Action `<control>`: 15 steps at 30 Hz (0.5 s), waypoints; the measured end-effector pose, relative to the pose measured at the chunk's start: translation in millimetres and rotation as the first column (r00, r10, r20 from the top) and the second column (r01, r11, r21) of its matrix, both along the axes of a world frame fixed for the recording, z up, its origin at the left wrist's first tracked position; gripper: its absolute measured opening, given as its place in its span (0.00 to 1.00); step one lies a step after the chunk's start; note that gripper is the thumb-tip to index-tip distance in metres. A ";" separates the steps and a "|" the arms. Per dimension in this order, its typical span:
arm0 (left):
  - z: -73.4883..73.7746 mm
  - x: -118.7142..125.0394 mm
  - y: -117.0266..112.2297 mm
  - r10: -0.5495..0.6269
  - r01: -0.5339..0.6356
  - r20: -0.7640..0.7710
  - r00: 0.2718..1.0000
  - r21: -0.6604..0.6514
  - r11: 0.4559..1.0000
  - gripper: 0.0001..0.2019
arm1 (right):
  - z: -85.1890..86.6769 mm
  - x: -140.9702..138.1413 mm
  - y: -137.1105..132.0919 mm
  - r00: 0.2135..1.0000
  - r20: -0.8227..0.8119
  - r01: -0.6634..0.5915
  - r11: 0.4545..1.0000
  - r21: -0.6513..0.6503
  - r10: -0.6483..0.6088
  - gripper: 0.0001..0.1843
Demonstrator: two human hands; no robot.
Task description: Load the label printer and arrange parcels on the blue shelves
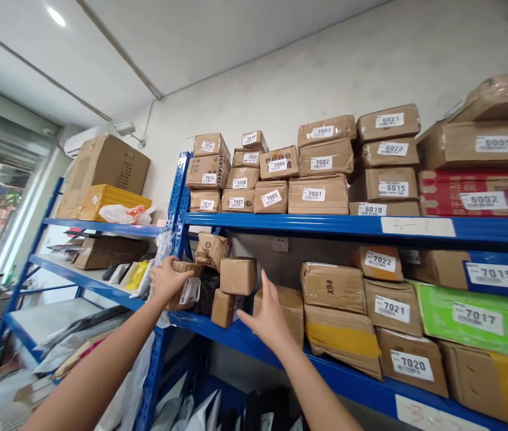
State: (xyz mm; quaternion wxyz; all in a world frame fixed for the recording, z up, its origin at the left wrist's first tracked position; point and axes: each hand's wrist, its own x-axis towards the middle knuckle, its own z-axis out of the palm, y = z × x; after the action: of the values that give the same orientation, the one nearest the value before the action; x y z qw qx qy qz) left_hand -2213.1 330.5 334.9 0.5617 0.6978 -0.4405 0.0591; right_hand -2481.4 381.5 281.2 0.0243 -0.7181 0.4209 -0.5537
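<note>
My left hand [167, 280] reaches to the left end of the lower shelf, fingers spread, in front of a small cardboard box [190, 292] with a white label. Whether it touches that box I cannot tell. My right hand [268, 314] is open, thumb and fingers apart, in front of a brown carton [290, 311]. Between the hands, a plain cardboard box [238, 275] rests on a smaller box [223, 307]. A crumpled carton [211, 250] sits above a black wrapped parcel [208, 291] beside them.
The blue shelf beam [245, 341] runs below my hands, and an upper beam [281, 222] carries stacked numbered cartons. Right of my right hand stand larger boxes [332, 290] and a green parcel [483, 317]. A blue upright post [177, 197] separates the left rack, which holds bags and a yellow box [114, 200].
</note>
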 end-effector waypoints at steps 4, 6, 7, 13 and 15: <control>10.3 2.3 18.4 0.005 -0.006 0.030 1.000 0.016 1.000 0.34 | 48.2 45.2 -39.4 0.995 -0.022 0.100 0.991 0.087 -0.098 0.62; 15.2 -1.6 22.8 0.029 -0.030 0.039 0.999 0.025 0.999 0.34 | 55.5 63.6 -50.2 0.993 0.007 0.118 0.989 0.093 -0.119 0.58; 17.7 -4.2 24.1 0.038 -0.039 0.048 0.998 0.031 0.999 0.34 | 56.8 71.0 -53.5 0.989 0.025 0.140 0.986 0.093 -0.143 0.56; 37.1 -5.5 43.0 0.066 -0.070 0.072 0.995 0.061 0.996 0.36 | 47.2 78.5 -63.8 0.970 0.075 0.226 0.972 0.058 -0.230 0.49; 46.6 3.6 58.6 0.075 -0.077 0.038 0.996 0.039 0.996 0.37 | 41.7 71.7 -68.8 0.975 0.062 0.212 0.977 0.028 -0.213 0.50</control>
State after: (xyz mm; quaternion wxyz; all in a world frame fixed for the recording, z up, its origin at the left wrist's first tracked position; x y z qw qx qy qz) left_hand -2209.5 389.0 381.5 0.5366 0.7242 -0.4249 0.0843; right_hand -2409.7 312.7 322.9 -0.0136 -0.6503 0.5002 -0.5716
